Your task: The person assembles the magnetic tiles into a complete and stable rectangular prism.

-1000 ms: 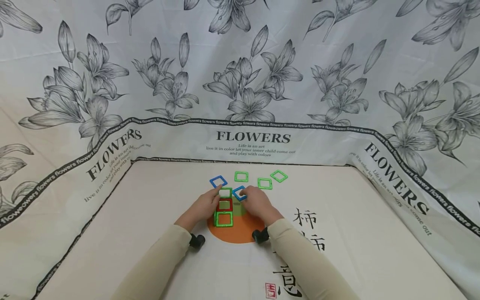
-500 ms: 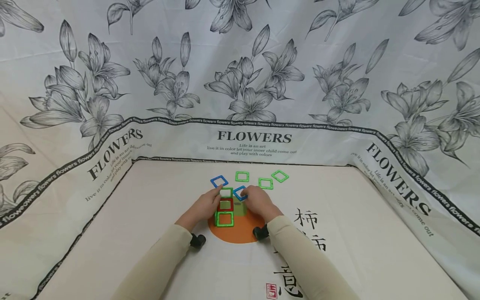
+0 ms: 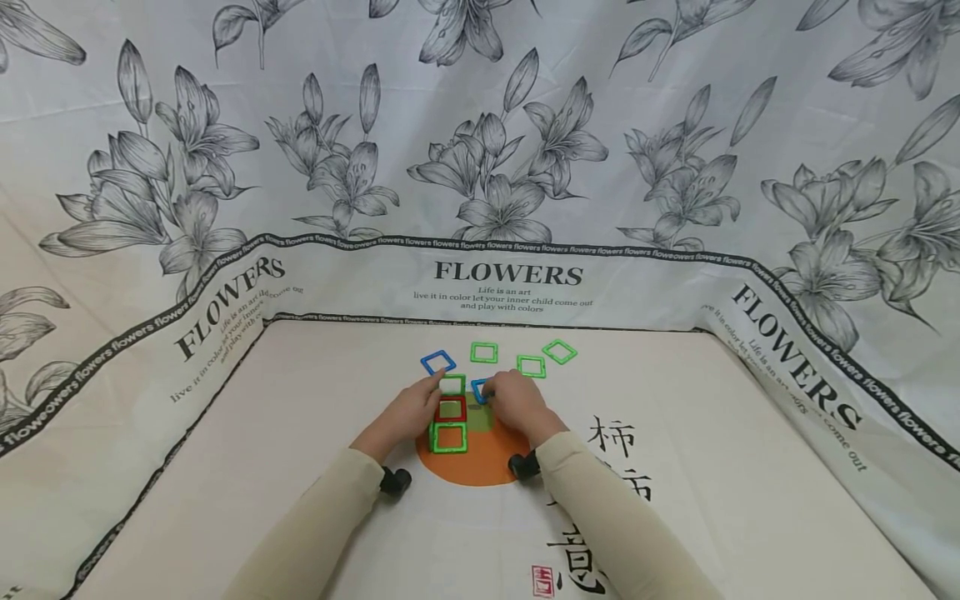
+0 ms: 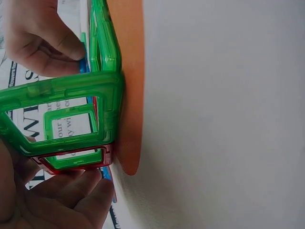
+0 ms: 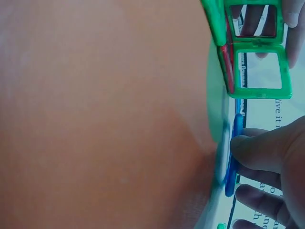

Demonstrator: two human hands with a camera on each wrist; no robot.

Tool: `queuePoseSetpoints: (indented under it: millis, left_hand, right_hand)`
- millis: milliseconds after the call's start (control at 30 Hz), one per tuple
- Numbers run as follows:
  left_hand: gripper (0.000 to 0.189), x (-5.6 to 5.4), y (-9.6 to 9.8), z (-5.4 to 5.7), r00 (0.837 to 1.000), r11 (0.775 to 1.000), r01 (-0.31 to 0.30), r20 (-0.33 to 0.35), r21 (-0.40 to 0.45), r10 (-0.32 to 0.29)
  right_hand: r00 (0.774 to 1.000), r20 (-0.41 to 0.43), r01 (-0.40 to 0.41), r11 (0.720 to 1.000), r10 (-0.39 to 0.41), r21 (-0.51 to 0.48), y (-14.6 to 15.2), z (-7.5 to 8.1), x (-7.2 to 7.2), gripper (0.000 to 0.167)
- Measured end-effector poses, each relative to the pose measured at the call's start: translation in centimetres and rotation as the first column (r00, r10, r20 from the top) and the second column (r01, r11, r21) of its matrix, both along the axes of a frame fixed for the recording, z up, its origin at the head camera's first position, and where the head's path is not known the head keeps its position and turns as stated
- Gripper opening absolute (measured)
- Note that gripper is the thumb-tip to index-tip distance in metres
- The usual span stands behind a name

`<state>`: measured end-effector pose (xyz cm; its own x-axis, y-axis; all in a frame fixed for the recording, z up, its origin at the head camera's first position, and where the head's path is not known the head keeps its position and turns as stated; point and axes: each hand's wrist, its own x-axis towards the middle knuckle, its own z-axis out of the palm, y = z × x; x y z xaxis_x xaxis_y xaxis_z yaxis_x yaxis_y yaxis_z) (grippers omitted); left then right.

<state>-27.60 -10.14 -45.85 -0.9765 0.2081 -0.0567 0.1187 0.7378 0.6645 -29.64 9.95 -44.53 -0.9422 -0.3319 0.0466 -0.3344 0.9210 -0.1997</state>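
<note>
Magnetic building tiles, open square frames, form a small structure. In the head view a green tile (image 3: 450, 451) stands nearest, a red tile (image 3: 451, 419) comes behind it and another green tile (image 3: 459, 379) farther back. My left hand (image 3: 411, 410) holds the left side of this structure; the left wrist view shows its fingers (image 4: 95, 202) against the red-edged side. Right of the structure, my right hand (image 3: 517, 402) pinches a blue magnetic tile (image 5: 233, 162) between thumb and fingers. That tile is edge-on in the right wrist view, partly hidden by the fingers in the head view.
Beyond the hands lie a loose blue tile (image 3: 438, 362) and several green tiles, one green tile (image 3: 483, 352) in the middle. An orange persimmon print (image 3: 480, 471) and black characters mark the cloth. A flower-printed curtain (image 3: 502, 200) encloses the back and sides.
The blue tile in my right hand has turned and dropped slightly, showing less of its frame in the head view. My left hand and the structure stay almost still.
</note>
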Motion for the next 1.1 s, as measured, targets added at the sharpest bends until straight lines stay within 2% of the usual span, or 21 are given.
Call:
queuePoseSetpoints:
  millis: [200,400,633,933,1100]
  left_hand:
    - [0.051,0.0,0.0,0.0,1.000,1.000,-0.002,0.001,-0.004,0.002]
    - [0.051,0.0,0.0,0.0,1.000,1.000,-0.001,0.004,0.003,0.001]
    - [0.051,0.0,-0.1,0.1,1.000,1.000,0.003,0.006,0.002,-0.004]
    - [0.051,-0.1,-0.1,0.0,1.000,1.000,-0.003,0.004,0.009,0.003]
    - [0.051,0.0,0.0,0.0,1.000,1.000,-0.003,0.003,0.004,0.003]
  right_hand:
    - [1.000,-0.021,-0.019,1.000,0.018,-0.020,0.0,0.4,0.4,0.020]
    - [1.000,0.014,0.006,0.994,-0.005,-0.108,0.1,0.6,0.6,0.019]
    - [0.997,0.078,-0.009,0.967,0.030,-0.254,0.5,1.4,1.0,0.020]
    - [0.997,0.078,0.006,0.951,0.019,-0.311,0.8,1.9,1.3,0.022]
    - [0.992,0.129,0.054,0.933,-0.008,-0.356,0.8,2.0,1.2,0.023]
